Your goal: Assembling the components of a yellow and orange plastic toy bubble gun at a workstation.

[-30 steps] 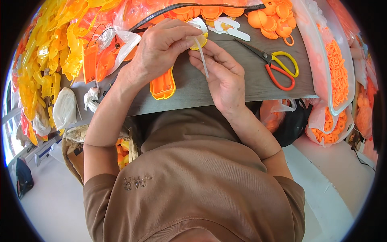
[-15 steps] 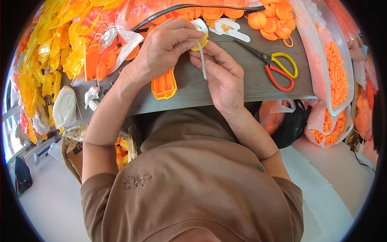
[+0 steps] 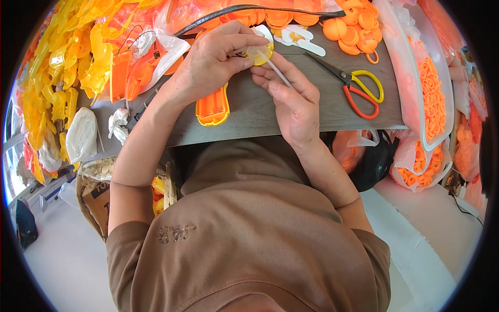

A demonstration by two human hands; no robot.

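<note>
Left edge: heaps of yellow plastic parts (image 3: 62, 78) crowded the far left of the grey surface (image 3: 249, 112), with a white bag (image 3: 81, 134) at the near-left corner.
Orange case: an orange moulded case (image 3: 213, 106) lay on the surface just under the left wrist, long axis running near to far, open side up.
Left hand: the left hand (image 3: 213, 62) was curled shut around a small yellow disc (image 3: 261, 53), thumb and fingertips pinching its rim; it hovered above the surface at the far middle.
Yellow disc: held between both hands, face tilted toward the right hand; partly hidden by the fingers.
White stick: a thin white stick (image 3: 276, 73) ran diagonally, its far-left tip at the disc and its near-right end inside the right hand's grip.
Right hand: the right hand (image 3: 293, 101) was closed on the stick, fingertips touching the disc's edge.
Right side: yellow-and-red scissors (image 3: 358, 88) lay flat, blades pointing far-left, well apart from the hands.
Edges: bare surface lay between the right hand and the scissors; a clear bag of orange pieces (image 3: 431, 93) bounded the right edge, and orange caps (image 3: 353, 23) lined the far edge.
</note>
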